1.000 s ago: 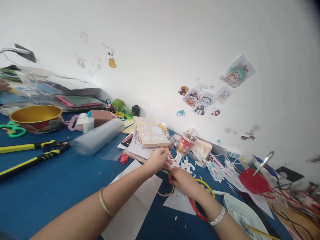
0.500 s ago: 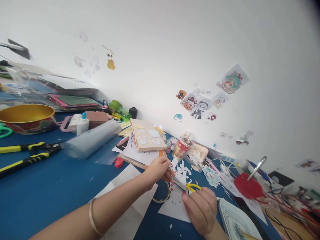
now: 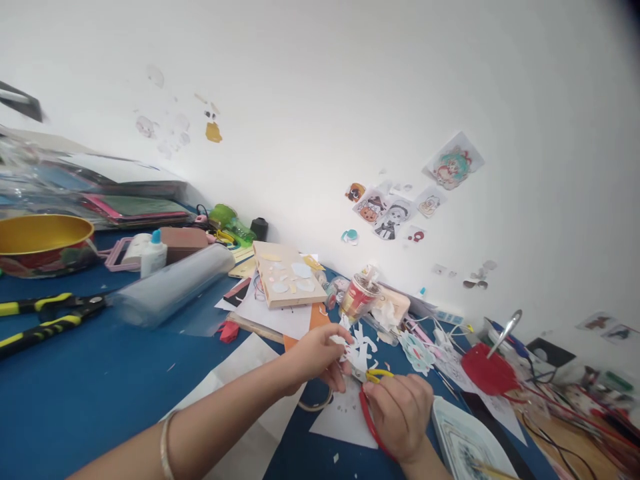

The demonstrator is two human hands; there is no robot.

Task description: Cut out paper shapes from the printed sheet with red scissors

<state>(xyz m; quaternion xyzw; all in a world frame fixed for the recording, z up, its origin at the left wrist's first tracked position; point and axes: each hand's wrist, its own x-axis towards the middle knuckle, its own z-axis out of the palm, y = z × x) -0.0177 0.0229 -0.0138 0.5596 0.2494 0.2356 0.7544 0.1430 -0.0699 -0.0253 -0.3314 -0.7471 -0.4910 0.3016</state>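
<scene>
At the far left a bowl [image 3: 43, 233], gold inside, stands on the blue table [image 3: 125, 387], with pliers [image 3: 53, 328] lying in front of it, their handles yellow and black. Next come a glue bottle [image 3: 153, 257], upright with a blue cap, a brown box [image 3: 184, 245] just behind it, and a roll of clear film [image 3: 173, 287] lying aslant. Farther right a pale board [image 3: 273, 293] bears cut paper shapes; nearer the person lies a white sheet [image 3: 250, 407], partly covered by the left forearm, which wears a bangle [image 3: 165, 447]. The left hand [image 3: 323, 357] is above a tape roll [image 3: 316, 405], its fingers loosely curled close to the blades of the scissors; whether it pinches any paper I cannot tell. Behind it are white paper scraps [image 3: 362, 347] and a red cup [image 3: 359, 298]. The scissors [image 3: 371, 375], with yellow and red handles, are over a printed sheet [image 3: 345, 423], grasped by the right hand [image 3: 403, 410], whose fingers wrap the handles while the blades point toward the left hand. Just right of this hand a shallow tray [image 3: 449, 408] holds a brush [image 3: 493, 471]; a flat red object [image 3: 485, 370] lies beyond.
</scene>
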